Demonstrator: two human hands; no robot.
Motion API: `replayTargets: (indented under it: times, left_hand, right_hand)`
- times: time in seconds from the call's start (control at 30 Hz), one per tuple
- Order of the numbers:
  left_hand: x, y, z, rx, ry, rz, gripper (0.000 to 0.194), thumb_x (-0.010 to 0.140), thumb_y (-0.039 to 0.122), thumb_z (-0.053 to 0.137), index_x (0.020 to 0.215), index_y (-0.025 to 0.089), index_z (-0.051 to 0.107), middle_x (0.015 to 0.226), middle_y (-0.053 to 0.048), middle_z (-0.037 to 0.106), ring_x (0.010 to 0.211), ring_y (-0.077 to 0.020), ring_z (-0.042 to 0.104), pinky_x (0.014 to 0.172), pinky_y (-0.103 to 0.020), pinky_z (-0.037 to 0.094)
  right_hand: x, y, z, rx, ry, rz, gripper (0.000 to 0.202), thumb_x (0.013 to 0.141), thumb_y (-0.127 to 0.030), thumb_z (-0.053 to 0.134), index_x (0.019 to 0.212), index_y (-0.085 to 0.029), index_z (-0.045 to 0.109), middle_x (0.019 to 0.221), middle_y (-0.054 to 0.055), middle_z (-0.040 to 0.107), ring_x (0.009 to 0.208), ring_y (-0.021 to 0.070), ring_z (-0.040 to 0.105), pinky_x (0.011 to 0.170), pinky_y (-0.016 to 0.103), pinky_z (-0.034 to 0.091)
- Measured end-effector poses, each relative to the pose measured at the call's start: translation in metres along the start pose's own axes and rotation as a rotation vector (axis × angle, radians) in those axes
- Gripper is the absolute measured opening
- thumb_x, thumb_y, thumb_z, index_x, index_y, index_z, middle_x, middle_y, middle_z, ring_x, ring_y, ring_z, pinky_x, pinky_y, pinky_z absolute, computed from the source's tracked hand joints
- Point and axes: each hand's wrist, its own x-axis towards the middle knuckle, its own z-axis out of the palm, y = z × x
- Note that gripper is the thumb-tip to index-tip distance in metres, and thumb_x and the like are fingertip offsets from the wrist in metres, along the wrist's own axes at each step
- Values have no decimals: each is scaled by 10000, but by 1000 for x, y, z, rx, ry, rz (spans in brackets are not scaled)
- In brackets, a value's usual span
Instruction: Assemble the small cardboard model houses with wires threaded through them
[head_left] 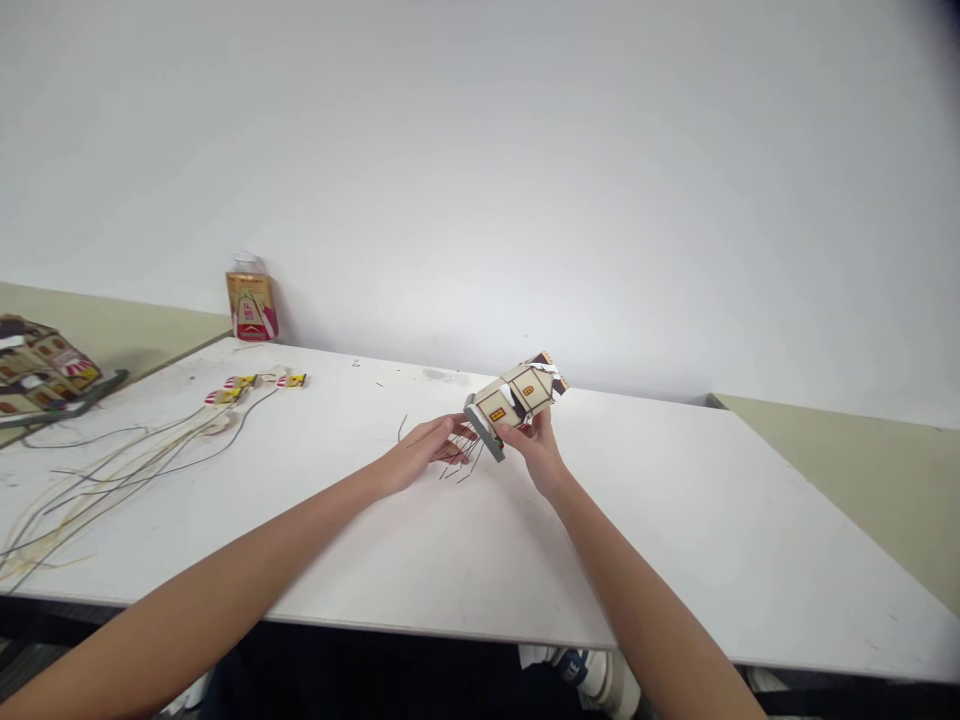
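Observation:
A small model house (517, 392), cream with brown trim and white snow-like patches, is tilted on its side above the white table. My right hand (538, 450) is closed around its lower side, with the thumb on the wall near the grey-green base (484, 428). Several thin dark wires (459, 462) stick out from the underside of the base. By those wires is my left hand (431, 452), its fingers stretched out and apart. Whether the left fingertips touch the wires or the base I cannot tell.
At the left, long loose wires (142, 470) trail from small red, white and yellow pieces (229, 390) across the white table (675, 520). A second model house (45, 370) stands at the far left. A bottle with a gold and red label (252, 302) is against the wall.

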Motion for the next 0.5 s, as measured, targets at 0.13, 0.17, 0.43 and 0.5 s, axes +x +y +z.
replayTargets:
  times: [0.13,0.17,0.43,0.5]
  left_hand:
    - [3,-3,2,-141,-29,-156,530,842,547,548,1220,178,586,1261,-156,570,891,-205,616,779,-349,473]
    - [3,-2,4,-177,-40,-176,503,837,524,570,1203,180,594,1249,-151,580,934,-214,610,792,-345,471]
    - [0,4,17,-355,-88,-297,378,812,371,648,1130,171,606,1236,-134,607,1089,-236,587,935,-369,431]
    - [0,2,18,-381,-103,-309,379,810,385,655,1111,158,616,1234,-148,610,1058,-239,609,960,-390,424]
  right_hand:
    - [0,3,-1,-147,43,-44,751,547,-485,810,1161,-241,452,1197,62,429,1067,216,512,914,411,477]
    - [0,3,-1,-185,43,-48,767,529,-481,820,1159,-240,454,1192,61,405,1068,214,502,911,405,482]
    - [-4,2,4,-335,58,-60,784,526,-521,797,1174,-241,458,1173,61,396,1078,221,483,892,397,504]
    - [-4,4,5,-426,137,-68,809,508,-547,792,1175,-236,457,1175,70,406,1064,229,501,881,405,503]
